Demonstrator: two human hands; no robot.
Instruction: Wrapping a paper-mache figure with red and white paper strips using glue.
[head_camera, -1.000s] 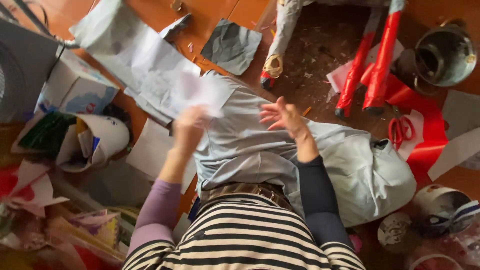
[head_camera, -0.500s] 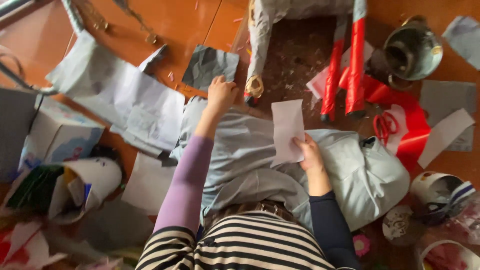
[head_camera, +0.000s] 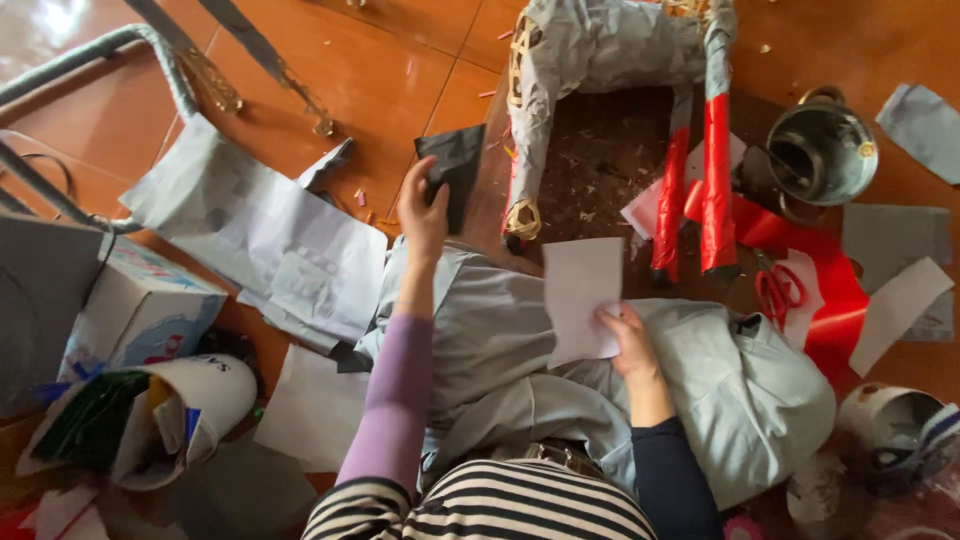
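Observation:
My left hand (head_camera: 422, 210) reaches forward and grips a dark grey sheet of paper (head_camera: 455, 170), lifted off the orange tiled floor. Over my lap, my right hand (head_camera: 628, 340) holds a white sheet of paper (head_camera: 580, 295) by its lower edge. A pale blue-grey cloth (head_camera: 520, 350) covers my knees under both arms. Just beyond the dark sheet stands a paper-covered frame figure (head_camera: 610, 60) with grey and red legs.
Large white paper sheets (head_camera: 260, 250) lie at left, beside a cardboard box (head_camera: 140, 310) and a bag of scraps (head_camera: 150, 410). A metal pot (head_camera: 822, 155), red scissors (head_camera: 778, 292) on red paper (head_camera: 830, 310) and grey sheets (head_camera: 895, 240) sit at right. Metal bars (head_camera: 120, 50) cross the far left.
My left hand stretched forward from the lap and took hold of the dark grey sheet. The white sheet passed into my right hand, which stays over my lap.

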